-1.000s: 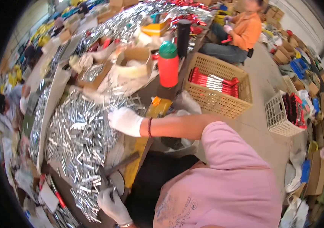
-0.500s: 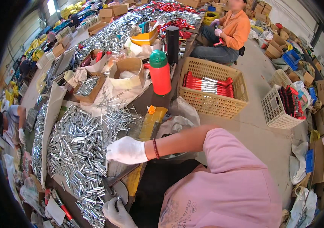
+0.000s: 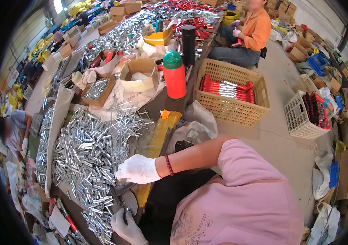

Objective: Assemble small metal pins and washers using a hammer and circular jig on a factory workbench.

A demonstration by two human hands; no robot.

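Both my hands wear white knit gloves. My right hand [image 3: 138,168] is closed, fingertips bunched at the near right edge of a heap of short silver metal tubes [image 3: 85,149]; what lies in its fingers is hidden. Lower down, my left hand [image 3: 127,227] pinches a small shiny metal piece at its thumb and fingertips, beside a round grey metal disc [image 3: 130,201]. A dark metal bar fixture [image 3: 116,197] stands just above that hand. Thin silver pins [image 3: 131,121] lie scattered beyond the right hand.
A red bottle with a green lid [image 3: 174,79], a black cylinder [image 3: 188,45] and a cardboard box [image 3: 139,83] stand farther back. On the floor at right, a tan crate [image 3: 233,107] holds red-handled tools. A co-worker in orange [image 3: 255,30] sits beyond it.
My right hand has come slightly nearer, toward the left hand, its fingers still closed. The left hand stays by the disc. The whole view has shifted a little.
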